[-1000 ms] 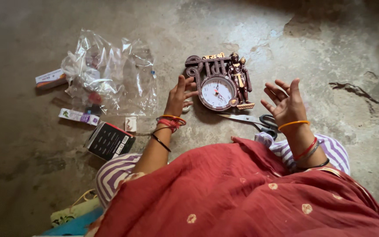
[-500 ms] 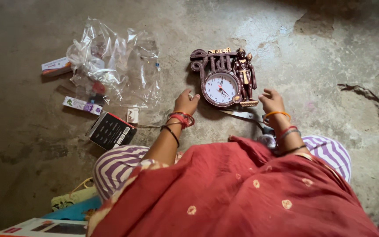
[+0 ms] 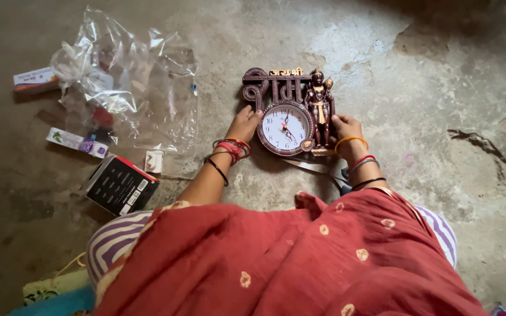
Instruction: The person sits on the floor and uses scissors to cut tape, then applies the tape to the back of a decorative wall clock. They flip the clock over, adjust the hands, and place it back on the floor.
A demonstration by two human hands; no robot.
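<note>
1. The wall clock (image 3: pixel 289 120), dark brown with a white round dial and a small figurine on its right side, lies face-up on the concrete floor (image 3: pixel 440 76), between both hands.
2. The left hand (image 3: pixel 243 124) grips the clock's left edge, fingers curled onto the frame.
3. The right hand (image 3: pixel 346 130) grips the right edge beside the figurine.
4. Scissors (image 3: pixel 323 168) lie partly under the right wrist.
5. To the left, well apart: crumpled clear plastic wrap (image 3: pixel 127 88), a black box (image 3: pixel 120 184), and two small cartons (image 3: pixel 76 142).

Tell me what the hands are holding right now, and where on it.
Both hold the wall clock: left hand at its left edge, right hand at its right, by the figurine.
</note>
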